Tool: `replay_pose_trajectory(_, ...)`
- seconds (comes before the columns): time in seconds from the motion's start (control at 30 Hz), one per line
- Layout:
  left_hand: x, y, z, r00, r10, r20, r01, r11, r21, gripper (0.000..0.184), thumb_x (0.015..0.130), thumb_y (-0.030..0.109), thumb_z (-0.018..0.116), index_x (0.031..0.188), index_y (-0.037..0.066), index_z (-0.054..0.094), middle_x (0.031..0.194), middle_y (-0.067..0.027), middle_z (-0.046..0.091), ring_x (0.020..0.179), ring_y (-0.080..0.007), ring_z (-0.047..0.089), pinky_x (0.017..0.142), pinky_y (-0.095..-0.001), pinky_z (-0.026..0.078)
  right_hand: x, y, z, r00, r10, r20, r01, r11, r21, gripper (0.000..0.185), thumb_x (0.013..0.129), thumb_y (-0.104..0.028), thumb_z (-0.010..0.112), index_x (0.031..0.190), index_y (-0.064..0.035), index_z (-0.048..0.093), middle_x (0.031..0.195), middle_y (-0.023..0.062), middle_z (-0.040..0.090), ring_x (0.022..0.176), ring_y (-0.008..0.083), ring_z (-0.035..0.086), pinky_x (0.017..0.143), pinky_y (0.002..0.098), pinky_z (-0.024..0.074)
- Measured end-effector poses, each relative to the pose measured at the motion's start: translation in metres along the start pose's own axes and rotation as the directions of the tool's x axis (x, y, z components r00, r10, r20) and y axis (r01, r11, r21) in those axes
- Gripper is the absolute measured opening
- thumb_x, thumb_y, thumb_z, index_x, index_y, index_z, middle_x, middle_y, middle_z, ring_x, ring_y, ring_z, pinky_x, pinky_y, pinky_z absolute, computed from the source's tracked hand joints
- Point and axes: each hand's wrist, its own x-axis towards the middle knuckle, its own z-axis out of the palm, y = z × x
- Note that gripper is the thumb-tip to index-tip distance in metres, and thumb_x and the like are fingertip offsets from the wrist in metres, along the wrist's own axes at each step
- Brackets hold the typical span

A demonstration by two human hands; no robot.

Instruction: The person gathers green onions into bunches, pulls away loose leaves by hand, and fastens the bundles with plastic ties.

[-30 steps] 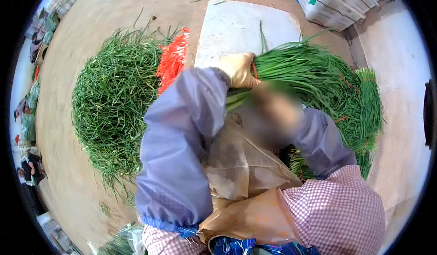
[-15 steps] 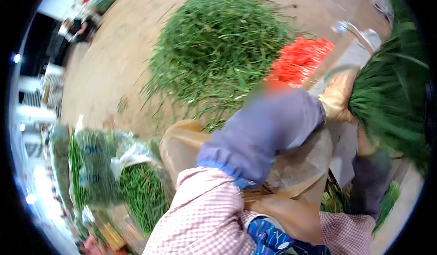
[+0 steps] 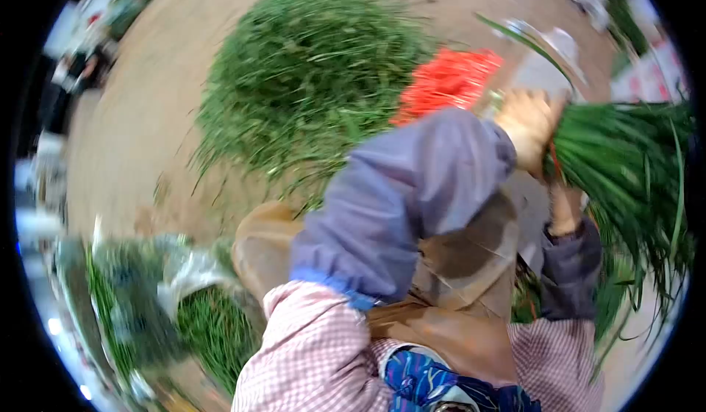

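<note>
Bundle [image 3: 625,162]: long, flat, chive-like leaves, held at the gathered end just beside the left hand; tips fanned out past the right hand and drooped below it.
Left hand [image 3: 526,125]: clenched over the gathered end, fingers bent; pale stem ends seemed to show on its far side.
Right hand [image 3: 566,204]: underneath the bundle, close below the left hand; fingers hidden by leaves, so could not tell whether it grasped or only propped.
Red tie [image 3: 555,163]: lay across the bundle just beside the left hand, between it and the fan of leaves; could not see whether it ran all the way around, or how tight.
Stray leaf [image 3: 526,40]: arched above the left hand, apart from the main fan; could not tell whether the tie caught it.
Red strips [image 3: 447,81]: piled left of the left hand, near its wrist.
Loose greens [image 3: 316,81]: broad heap, well left of both hands, beyond the strips.
Pale board [image 3: 535,81]: just beyond the left hand.
Plastic-wrapped greens [image 3: 143,294]: well left of both hands, on the near side.
Slip risk: if the tie sat slack, leaves could slide out when the left grip eased.
Droop risk: hanging tips could snag or crease against the right sleeve [image 3: 572,272], their own weight pulling them down.
Tilt risk: without support underneath, the leafy end, likely the heavier, could twist the left wrist.
</note>
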Motion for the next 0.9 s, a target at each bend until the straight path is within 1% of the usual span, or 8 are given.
replay_pose_trajectory(0.13, 0.03, -0.032, -0.034, 0.922, 0.115, 0.37, -0.036, 0.976, -0.213, 0.116, 0.059, 0.046, 0.088, 0.148, 0.001, 0.028, 0.139, -0.0251, 0.048, 0.128, -0.0348, 0.049, 0.104, -0.039, 0.042, -0.002, -0.028, 0.044, 0.963, 0.195, 0.187, -0.264, 0.822, 0.504, 0.015, 0.091, -0.016, 0.057, 0.093, -0.0058, 0.067, 0.073, 0.0063, 0.065, 0.051, 0.0171, 0.051, 0.049, 0.0298, 0.0413)
replay_pose_trajectory(0.2, 0.014, -0.055, -0.041, 0.973, -0.045, 0.228, 0.16, 0.841, -0.517, 0.088, 0.078, 0.043, 0.077, 0.144, 0.0, 0.037, 0.144, -0.0213, 0.045, 0.134, -0.0256, 0.043, 0.109, -0.033, 0.035, -0.007, -0.053, 0.066, 0.92, 0.308, 0.243, -0.391, 0.671, 0.63, 0.014, 0.091, -0.018, 0.057, 0.088, -0.006, 0.065, 0.067, 0.0038, 0.062, 0.045, 0.0103, 0.045, 0.044, 0.0248, 0.0346)
replay_pose_trajectory(0.27, 0.001, -0.107, 0.0, 0.95, -0.275, -0.148, 0.048, 0.598, -0.8, 0.06, 0.095, 0.035, 0.058, 0.142, 0.0, 0.043, 0.141, -0.0189, 0.049, 0.134, -0.0245, 0.042, 0.111, -0.0323, 0.031, -0.003, -0.034, 0.09, 0.948, 0.125, 0.291, -0.314, 0.501, 0.807, 0.013, 0.091, -0.016, 0.058, 0.086, -0.0054, 0.063, 0.064, 0.0027, 0.059, 0.047, 0.0104, 0.047, 0.045, 0.0253, 0.0377)
replay_pose_trajectory(0.43, -0.044, -0.147, 0.052, 0.836, -0.547, -0.031, 0.102, 0.211, -0.972, 0.072, 0.099, 0.056, 0.038, 0.148, 0.002, 0.032, 0.154, -0.0156, 0.031, 0.145, -0.0256, 0.025, 0.118, -0.0408, 0.012, -0.003, -0.04, 0.087, 0.96, -0.119, 0.251, -0.131, 0.604, 0.786, 0.019, 0.096, -0.016, 0.058, 0.096, 0.002, 0.065, 0.06, 0.0016, 0.057, 0.047, 0.0087, 0.048, 0.044, 0.0243, 0.0391)
replay_pose_trajectory(0.6, -0.05, -0.084, 0.053, 0.752, -0.577, -0.317, 0.007, 0.488, -0.873, 0.042, 0.097, 0.028, 0.056, 0.128, -0.001, 0.054, 0.127, -0.0119, 0.058, 0.117, -0.0233, 0.054, 0.102, -0.0334, 0.04, -0.004, -0.042, 0.085, 0.967, -0.127, 0.222, -0.093, 0.635, 0.767, 0.022, 0.097, -0.015, 0.054, 0.098, 0.0043, 0.064, 0.056, 0.0007, 0.054, 0.043, 0.0074, 0.043, 0.041, 0.0226, 0.0344)
replay_pose_trajectory(0.67, -0.049, -0.084, 0.06, 0.744, -0.112, -0.659, -0.126, 0.945, -0.302, 0.021, 0.08, 0.013, 0.075, 0.097, 0.006, 0.066, 0.092, -0.0108, 0.064, 0.079, -0.023, 0.061, 0.073, -0.0367, 0.048, -0.003, -0.045, 0.078, 0.962, -0.109, 0.248, -0.142, 0.579, 0.803, 0.022, 0.098, -0.016, 0.054, 0.098, 0.0032, 0.064, 0.056, -0.0001, 0.053, 0.043, 0.0067, 0.041, 0.04, 0.0223, 0.0324)
replay_pose_trajectory(0.77, -0.063, -0.062, 0.051, 0.806, 0.098, -0.583, -0.121, 0.993, -0.001, 0.021, 0.071, 0.01, 0.08, 0.086, 0.007, 0.067, 0.085, -0.0078, 0.064, 0.074, -0.0265, 0.062, 0.068, -0.0366, 0.049, 0.001, -0.058, 0.066, 0.958, -0.119, 0.259, -0.156, 0.543, 0.825, 0.021, 0.098, -0.018, 0.054, 0.097, -0.0001, 0.065, 0.057, -0.0019, 0.051, 0.044, 0.0053, 0.04, 0.041, 0.0211, 0.0292)
replay_pose_trajectory(0.9, -0.06, -0.051, 0.062, 0.945, -0.201, -0.258, 0.154, 0.969, -0.192, 0.03, 0.078, 0.023, 0.08, 0.095, 0.001, 0.067, 0.075, -0.0085, 0.065, 0.066, -0.0226, 0.063, 0.061, -0.0333, 0.05, 0.005, -0.064, 0.063, 0.961, -0.117, 0.249, -0.151, 0.532, 0.833, 0.02, 0.097, -0.019, 0.055, 0.096, -0.0001, 0.064, 0.058, -0.0015, 0.052, 0.046, 0.0063, 0.041, 0.042, 0.0211, 0.0304)
